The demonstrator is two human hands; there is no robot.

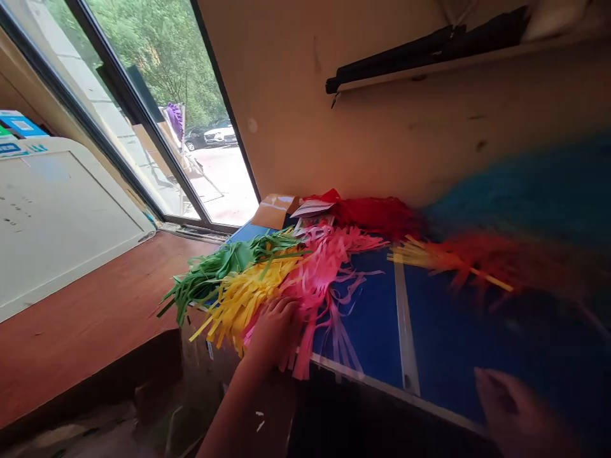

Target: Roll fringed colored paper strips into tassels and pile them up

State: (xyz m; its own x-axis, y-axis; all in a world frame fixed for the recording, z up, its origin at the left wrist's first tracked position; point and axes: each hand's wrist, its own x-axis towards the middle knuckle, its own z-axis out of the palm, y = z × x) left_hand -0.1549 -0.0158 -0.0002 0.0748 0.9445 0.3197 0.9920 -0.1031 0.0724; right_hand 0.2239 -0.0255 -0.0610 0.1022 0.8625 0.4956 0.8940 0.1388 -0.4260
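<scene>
Paper fringes (pixel 248 286), green, yellow and pink, heaped at frame centre on a blue board (pixel 367 324). Likely risk: strips hanging over the board's near edge could slip off or tear if dragged under the pressing hand. Pile's long axis runs left to right, loose ends pointing down toward the lower frame edge. Left hand (pixel 274 334) flat on the pink strips (pixel 310 286); right hand (pixel 513 413) blurred at lower right, well apart, open or shut impossible to tell.
</scene>
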